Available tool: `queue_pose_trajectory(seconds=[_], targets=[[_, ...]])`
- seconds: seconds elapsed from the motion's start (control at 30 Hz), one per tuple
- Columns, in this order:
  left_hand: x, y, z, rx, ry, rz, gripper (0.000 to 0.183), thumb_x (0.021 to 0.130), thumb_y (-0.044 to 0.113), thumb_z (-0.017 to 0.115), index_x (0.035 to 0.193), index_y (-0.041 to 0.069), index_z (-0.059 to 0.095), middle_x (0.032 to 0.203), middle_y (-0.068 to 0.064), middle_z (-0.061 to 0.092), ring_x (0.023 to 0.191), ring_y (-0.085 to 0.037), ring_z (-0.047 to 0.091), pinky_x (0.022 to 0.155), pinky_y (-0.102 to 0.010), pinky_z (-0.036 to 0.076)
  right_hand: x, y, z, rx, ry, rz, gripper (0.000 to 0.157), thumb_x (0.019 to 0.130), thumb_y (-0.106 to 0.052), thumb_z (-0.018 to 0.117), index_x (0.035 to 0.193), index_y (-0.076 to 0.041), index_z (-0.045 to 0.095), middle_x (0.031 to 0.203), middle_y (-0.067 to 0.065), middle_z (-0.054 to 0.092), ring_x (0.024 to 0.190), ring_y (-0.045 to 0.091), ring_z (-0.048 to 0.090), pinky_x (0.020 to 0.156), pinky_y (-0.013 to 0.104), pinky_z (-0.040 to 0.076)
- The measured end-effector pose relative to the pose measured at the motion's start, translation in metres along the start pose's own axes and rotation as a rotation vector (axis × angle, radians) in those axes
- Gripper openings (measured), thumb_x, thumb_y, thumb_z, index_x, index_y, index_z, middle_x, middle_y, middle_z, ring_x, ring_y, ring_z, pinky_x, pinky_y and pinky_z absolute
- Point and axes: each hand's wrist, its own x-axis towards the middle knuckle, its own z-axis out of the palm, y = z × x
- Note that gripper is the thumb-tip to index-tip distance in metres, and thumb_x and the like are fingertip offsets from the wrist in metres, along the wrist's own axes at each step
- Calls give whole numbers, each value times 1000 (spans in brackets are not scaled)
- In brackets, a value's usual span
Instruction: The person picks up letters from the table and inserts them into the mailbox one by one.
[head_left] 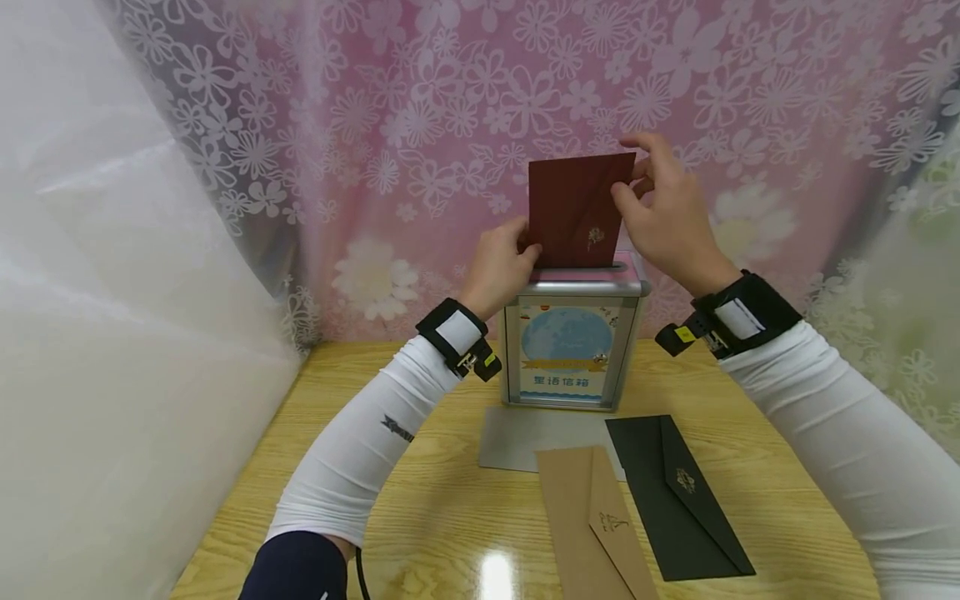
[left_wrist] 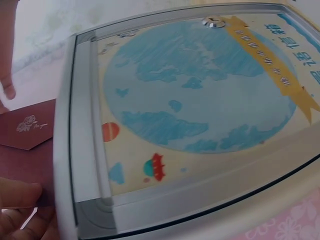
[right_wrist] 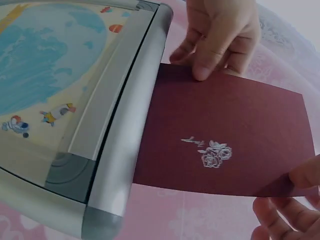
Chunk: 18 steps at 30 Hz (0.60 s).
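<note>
A dark red envelope [head_left: 573, 212] with a small pale rose print stands upright at the slot of a silver-framed letter box [head_left: 573, 346], its lower end hidden behind the box's top edge. My left hand [head_left: 501, 262] pinches the envelope's left edge low down, close over the box top, thumb in front and fingers behind. At the upper right edge my right hand [head_left: 667, 217] pinches it between thumb and fingers, with the index finger raised. The right wrist view shows both hands on opposite edges of the envelope.
In front of the box lie a grey envelope [head_left: 525, 437], a tan envelope [head_left: 588, 517] and a black envelope [head_left: 667, 492], partly overlapping. All are on a wooden table [head_left: 420, 517]. A pink flowered curtain [head_left: 435, 108] hangs right behind the box.
</note>
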Motion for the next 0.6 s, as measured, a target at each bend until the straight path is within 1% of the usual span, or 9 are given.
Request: queue_pose_trajectory(seconds=[0.07,0.13,0.2,0.27,0.37,0.43,0.5,0.53,0.6], targets=[[-1,-2,3,-4,-8,-7,13,92,12,60,105,11,65,89,-1,68,76,-6,57,69,-29,49,1,1,1,-20,23,-32,45,94,-14,52,139,-18,44,94,12,57,85,21,55,65,35,42],[-2,-3,4,-10,-12,-14,15,93,12,60,107,10,63,90,-2,67,76,-6,57,69,-29,49,0,2,2,-31,28,-35,41,94,-12,53,135,-16,49,93,12,57,83,21,56,65,36,43],[-2,-4,5,-20,-1,-23,19,93,12,59,112,10,60,92,-2,66,76,-7,56,68,-29,49,-2,4,4,-37,23,-25,36,93,-11,54,129,-11,54,93,13,59,82,22,57,66,37,44],[-2,-5,5,-42,32,-18,30,93,11,59,122,11,54,97,-3,64,78,-8,55,67,-29,49,-6,7,6,-38,7,-12,31,94,-12,53,124,-8,57,93,14,61,82,23,58,65,39,45],[0,-5,4,-72,121,43,48,92,8,59,136,14,41,106,-7,57,81,-11,54,67,-29,49,-12,14,11,-42,-27,-3,29,95,-13,53,123,-7,57,94,14,63,81,24,58,64,41,46],[1,-5,3,-72,174,105,55,92,6,58,141,15,36,110,-8,54,83,-12,53,69,-28,49,-17,18,15,-42,-45,-12,27,95,-13,53,120,-7,58,93,14,63,80,24,58,63,42,46],[1,-6,3,-47,209,157,47,92,5,57,136,12,43,109,-8,55,83,-13,53,70,-27,49,-21,23,20,-35,-65,-12,25,96,-13,53,119,-7,59,92,14,64,78,23,59,62,41,46],[1,-7,3,-33,215,169,41,92,5,57,132,11,48,108,-7,57,84,-12,53,70,-27,49,-24,25,22,-36,-75,-11,24,96,-13,53,118,-7,59,92,14,64,77,23,59,61,40,47],[0,-8,4,-2,212,171,28,93,7,57,121,9,58,104,-5,61,84,-10,53,71,-26,48,-29,28,26,-33,-98,7,23,96,-14,52,117,-8,59,92,14,65,76,22,59,61,39,46]])
